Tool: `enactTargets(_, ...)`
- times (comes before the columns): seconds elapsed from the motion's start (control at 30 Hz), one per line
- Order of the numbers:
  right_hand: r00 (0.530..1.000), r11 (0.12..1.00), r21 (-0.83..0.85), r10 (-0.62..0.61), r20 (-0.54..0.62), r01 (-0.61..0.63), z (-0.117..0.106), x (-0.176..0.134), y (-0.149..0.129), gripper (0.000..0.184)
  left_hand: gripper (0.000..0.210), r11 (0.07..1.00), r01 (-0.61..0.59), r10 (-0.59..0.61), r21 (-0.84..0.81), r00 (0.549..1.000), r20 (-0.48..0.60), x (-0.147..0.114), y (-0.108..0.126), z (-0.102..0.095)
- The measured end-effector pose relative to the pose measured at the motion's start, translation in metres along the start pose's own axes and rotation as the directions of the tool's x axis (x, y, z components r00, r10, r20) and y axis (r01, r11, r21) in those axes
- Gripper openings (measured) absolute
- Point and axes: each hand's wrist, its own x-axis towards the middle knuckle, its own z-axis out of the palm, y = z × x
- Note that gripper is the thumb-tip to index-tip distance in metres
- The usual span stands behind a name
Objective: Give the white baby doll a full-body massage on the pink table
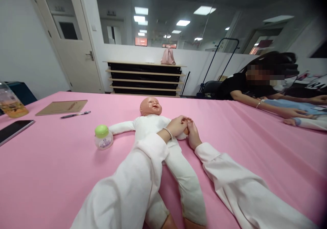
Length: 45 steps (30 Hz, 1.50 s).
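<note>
White walls, closed door, wide window, shelving

On the doll, one little hand at 4 o'clock is mostly buried under the left hand and right hand; feet get chopped at 6. Phone and bottle run off at 9. Jar label at 8's too tiny. Co-worker at 3's part-pixelated.

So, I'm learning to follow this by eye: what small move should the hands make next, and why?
Perhaps gently stroke the doll's hand: the left hand and right hand meet at it, while the green-lidded jar stands apart from them with its lid on.
</note>
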Motion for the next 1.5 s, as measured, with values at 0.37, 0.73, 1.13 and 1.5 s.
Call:
enactTargets(0.37, 0.998, 0.990, -0.126, -0.049, 0.046, 0.055, -0.006, -0.002, -0.004, 0.060, 0.027, 0.989, -0.089, 0.091, 0.117, 0.996, -0.005, -0.004, 0.004, 0.001)
enactTargets(0.73, 0.995, 0.979, -0.188, -0.071, 0.064, 0.082, -0.007, -0.003, -0.006, 0.065, 0.030, 0.981, -0.114, 0.119, 0.157, 0.993, -0.018, -0.014, 0.007, 0.002)
enactTargets(1.13, 0.989, 0.992, -0.104, -0.060, 0.132, 0.074, -0.009, -0.006, -0.005, 0.051, 0.033, 0.966, -0.110, 0.109, 0.233, 0.994, 0.016, -0.013, 0.005, -0.001)
enactTargets(1.5, 0.986, 0.981, -0.154, -0.093, 0.139, 0.114, -0.008, -0.005, -0.004, 0.047, 0.032, 0.953, -0.115, 0.111, 0.280, 0.993, 0.028, -0.014, 0.006, -0.002)
